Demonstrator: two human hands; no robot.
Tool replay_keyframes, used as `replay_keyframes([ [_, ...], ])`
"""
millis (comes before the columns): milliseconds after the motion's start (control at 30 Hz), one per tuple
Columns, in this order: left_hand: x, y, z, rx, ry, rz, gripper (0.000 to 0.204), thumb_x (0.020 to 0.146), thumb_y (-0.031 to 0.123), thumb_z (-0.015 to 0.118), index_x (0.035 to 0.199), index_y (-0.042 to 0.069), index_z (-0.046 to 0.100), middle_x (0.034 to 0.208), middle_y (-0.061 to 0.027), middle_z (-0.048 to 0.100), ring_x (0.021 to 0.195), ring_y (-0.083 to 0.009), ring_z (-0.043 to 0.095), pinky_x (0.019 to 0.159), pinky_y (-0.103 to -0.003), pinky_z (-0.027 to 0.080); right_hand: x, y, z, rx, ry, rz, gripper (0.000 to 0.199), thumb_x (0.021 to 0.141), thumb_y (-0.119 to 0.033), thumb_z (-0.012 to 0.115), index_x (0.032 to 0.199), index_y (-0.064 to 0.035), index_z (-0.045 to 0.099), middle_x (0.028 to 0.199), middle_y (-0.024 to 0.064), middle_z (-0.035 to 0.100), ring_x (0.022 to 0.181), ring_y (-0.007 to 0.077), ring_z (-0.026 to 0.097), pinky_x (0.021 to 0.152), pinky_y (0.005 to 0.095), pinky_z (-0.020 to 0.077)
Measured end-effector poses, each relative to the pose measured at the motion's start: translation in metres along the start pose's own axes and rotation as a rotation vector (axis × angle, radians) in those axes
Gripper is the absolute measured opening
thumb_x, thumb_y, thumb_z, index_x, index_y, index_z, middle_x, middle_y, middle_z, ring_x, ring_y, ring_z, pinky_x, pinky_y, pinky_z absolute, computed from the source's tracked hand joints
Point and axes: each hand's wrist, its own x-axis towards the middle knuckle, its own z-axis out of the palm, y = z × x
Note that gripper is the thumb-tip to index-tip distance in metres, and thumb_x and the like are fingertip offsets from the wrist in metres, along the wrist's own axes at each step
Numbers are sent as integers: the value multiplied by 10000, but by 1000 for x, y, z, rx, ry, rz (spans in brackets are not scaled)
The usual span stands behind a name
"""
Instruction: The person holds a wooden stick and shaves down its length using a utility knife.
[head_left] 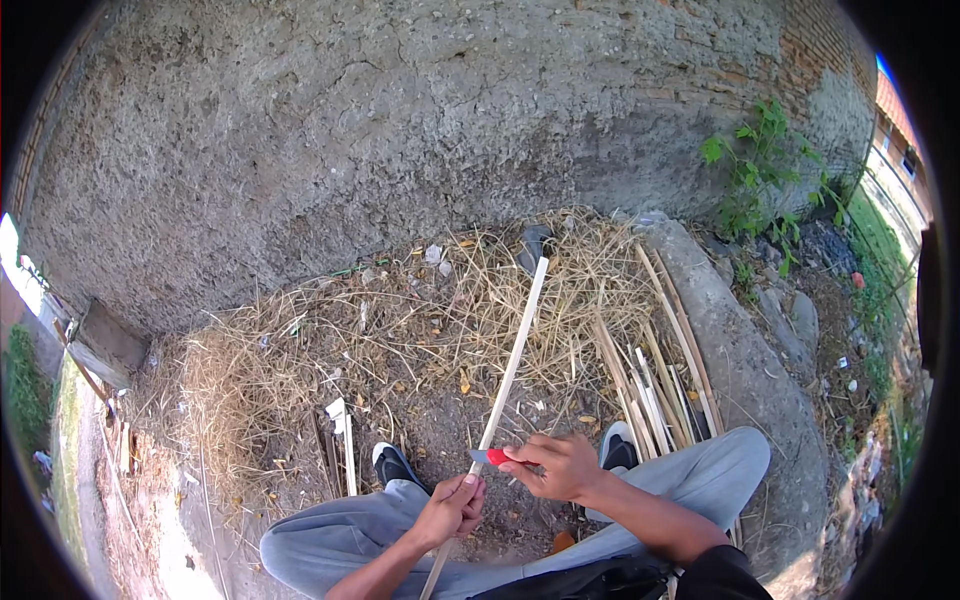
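Observation:
A long pale strip of split wood or bamboo (512, 365) slants up and away between my legs, its far end over the straw. My left hand (452, 512) is closed round its lower part. Just above that grip, my right hand (556, 466) is closed on a red-handled knife (497, 457). The knife's short grey blade points left and lies across the strip, close to my left thumb. Whether the blade is cutting in or only touching I cannot tell.
Several more strips (660, 395) lie in a bundle by my right foot, beside a concrete ledge (745, 350). A few pieces (349, 450) lie near my left shoe (393, 463). Dry straw (300, 350) covers the ground up to a rough wall (420, 130). A green plant (765, 175) grows at the right.

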Motion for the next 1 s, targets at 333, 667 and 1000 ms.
replay_keyframes([
  [333, 7, 5, 9, -104, -42, -18, 320, 1061, 361, 305, 856, 126, 376, 576, 40, 233, 409, -64, 174, 372, -261, 143, 0, 6, 0, -133, 54, -25, 194, 777, -384, 772, 809, -197, 732, 600, -50, 564, 432, 151, 576, 357, 299, 419],
  [667, 11, 7, 10, -208, -20, -67, 306, 1047, 386, 350, 857, 148, 376, 593, 43, 237, 414, -65, 184, 377, -262, 124, 6, 6, 6, -43, 50, 113, 200, 765, -348, 798, 757, -159, 731, 579, -20, 595, 415, 165, 548, 362, 303, 385],
  [1000, 14, 4, 15, -175, -21, -92, 299, 1050, 383, 332, 861, 154, 373, 599, 45, 254, 415, -61, 206, 369, -253, 152, 5, 26, 10, -53, 90, 180, 202, 780, -334, 791, 786, -138, 742, 641, 4, 664, 444, 150, 594, 393, 298, 429],
])
